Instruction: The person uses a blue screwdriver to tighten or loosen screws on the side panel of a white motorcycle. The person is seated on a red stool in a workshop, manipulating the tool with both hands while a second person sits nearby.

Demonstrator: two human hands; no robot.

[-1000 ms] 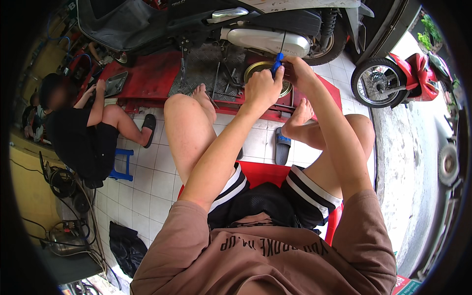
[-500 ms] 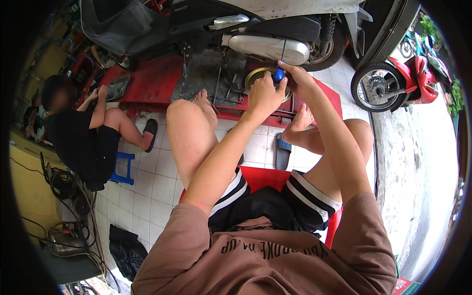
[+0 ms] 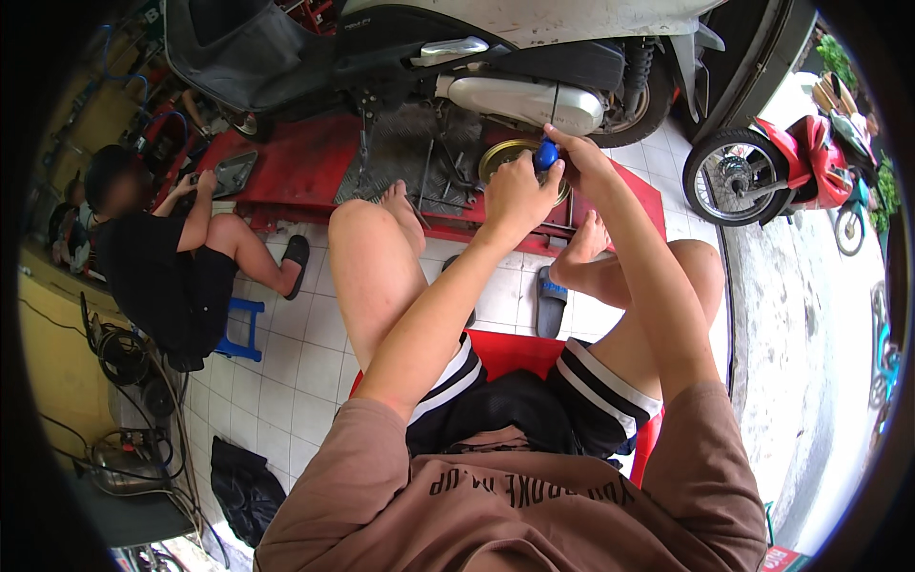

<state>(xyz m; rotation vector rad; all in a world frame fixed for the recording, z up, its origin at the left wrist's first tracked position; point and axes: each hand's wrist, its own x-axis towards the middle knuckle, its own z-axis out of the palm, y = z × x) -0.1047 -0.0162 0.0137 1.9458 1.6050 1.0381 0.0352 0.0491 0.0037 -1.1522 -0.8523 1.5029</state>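
Observation:
Both my hands meet at a blue-handled tool [image 3: 546, 153] whose thin dark shaft points up across the scooter's silver side cover [image 3: 515, 100]. My right hand [image 3: 583, 160] is closed on the handle from the right, thumb near its top. My left hand [image 3: 519, 200] is curled against the lower end of the same handle, its fingertips partly hidden. Behind them lies a round gold-coloured tin [image 3: 503, 153] on the red work platform [image 3: 639, 205]. Several metal tools [image 3: 429, 167] lie on the tread plate to its left.
A dark scooter [image 3: 381, 43] stands across the top. A co-worker [image 3: 143, 267] sits at left by a blue stool [image 3: 250, 334], holding something at a tray [image 3: 238, 176]. Hoses [image 3: 124, 362] hang at lower left. A red motorbike [image 3: 791, 172] stands right; black sandals [image 3: 551, 300] lie below the platform.
The scene has shifted slightly downward in view. My fingers have moved on the blue handle, the right thumb now higher along it, and the handle shows more upright.

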